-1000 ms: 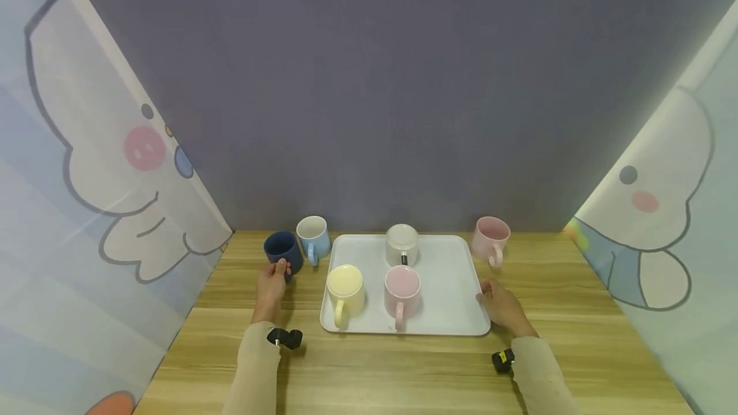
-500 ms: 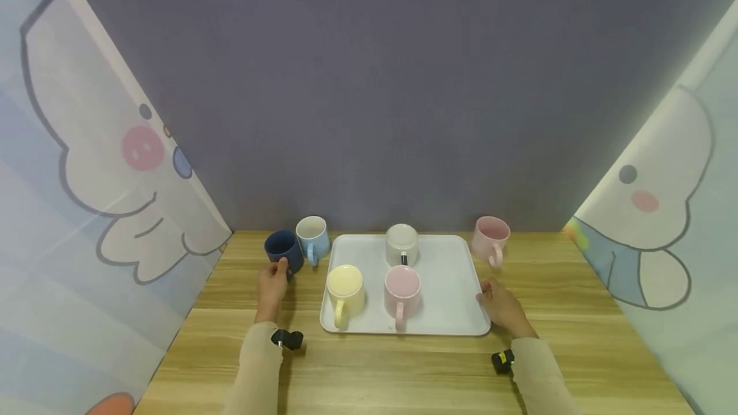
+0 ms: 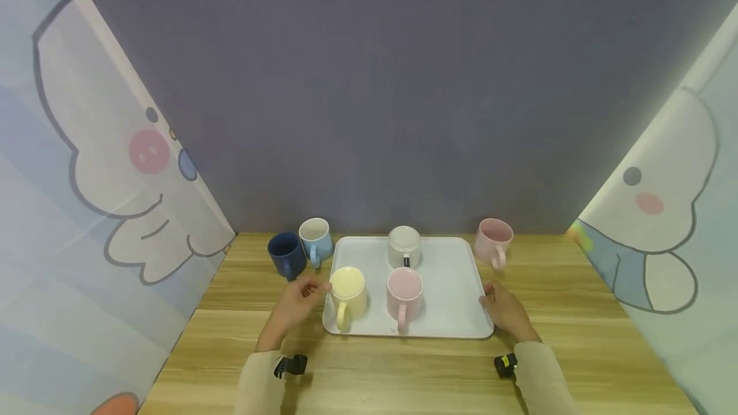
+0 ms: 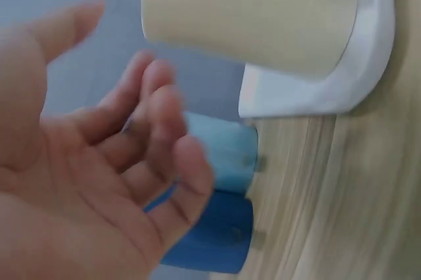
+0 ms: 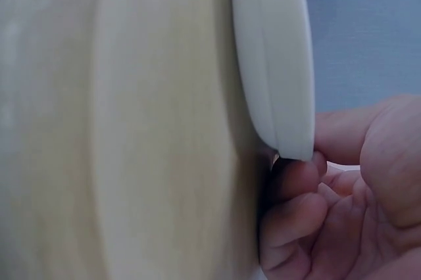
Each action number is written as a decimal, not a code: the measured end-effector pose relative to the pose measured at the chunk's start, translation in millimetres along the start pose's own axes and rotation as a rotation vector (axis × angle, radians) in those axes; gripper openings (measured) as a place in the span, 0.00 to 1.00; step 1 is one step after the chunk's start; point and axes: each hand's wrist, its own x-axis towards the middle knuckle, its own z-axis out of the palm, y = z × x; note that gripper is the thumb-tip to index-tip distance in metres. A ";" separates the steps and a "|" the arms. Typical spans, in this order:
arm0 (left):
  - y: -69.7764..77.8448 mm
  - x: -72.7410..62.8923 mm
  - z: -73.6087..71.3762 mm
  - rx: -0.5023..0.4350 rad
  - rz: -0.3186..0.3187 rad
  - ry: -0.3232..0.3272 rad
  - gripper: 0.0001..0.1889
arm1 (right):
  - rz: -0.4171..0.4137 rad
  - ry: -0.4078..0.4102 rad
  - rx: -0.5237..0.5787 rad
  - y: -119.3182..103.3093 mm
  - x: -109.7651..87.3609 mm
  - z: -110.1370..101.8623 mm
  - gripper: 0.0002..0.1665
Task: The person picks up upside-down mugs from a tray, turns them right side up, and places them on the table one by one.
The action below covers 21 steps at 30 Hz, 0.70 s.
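My left hand (image 3: 296, 303) is off the dark blue mug (image 3: 286, 255) and holds nothing. Its loosely bent fingers reach toward the yellow mug (image 3: 349, 290), which stands upside down on the white tray (image 3: 452, 312). In the left wrist view the thumb and fingers are spread apart, just short of that mug's wall (image 4: 250, 17). On the tray's right edge, my right hand (image 3: 504, 309) pinches the rim, thumb on top and fingers curled beneath, as the right wrist view shows. An upturned pink mug (image 3: 405, 293) and an upturned white mug (image 3: 404, 245) also stand on the tray.
A light blue mug (image 3: 315, 240) stands upright beside the dark blue one, left of the tray. Another pink mug (image 3: 494, 240) stands upright behind my right hand. A grey backdrop (image 3: 369, 114) rises at the wooden table's (image 3: 392, 376) far edge.
My left hand has let go of the dark blue mug's handle and moved right toward the yellow mug. My right hand keeps its place on the tray's rim.
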 end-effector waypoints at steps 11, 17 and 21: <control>-0.5 -21.6 31.4 -0.162 0.040 -0.323 0.18 | -0.009 0.004 -0.003 1.2 0.5 0.8 0.19; -2.0 -23.9 47.5 -0.337 -0.027 -0.303 0.21 | 0.000 0.007 -0.002 -0.9 -0.9 0.4 0.18; -1.5 -23.8 54.1 -0.401 -0.064 -0.248 0.21 | 0.009 0.003 0.011 -3.4 -2.1 -0.6 0.17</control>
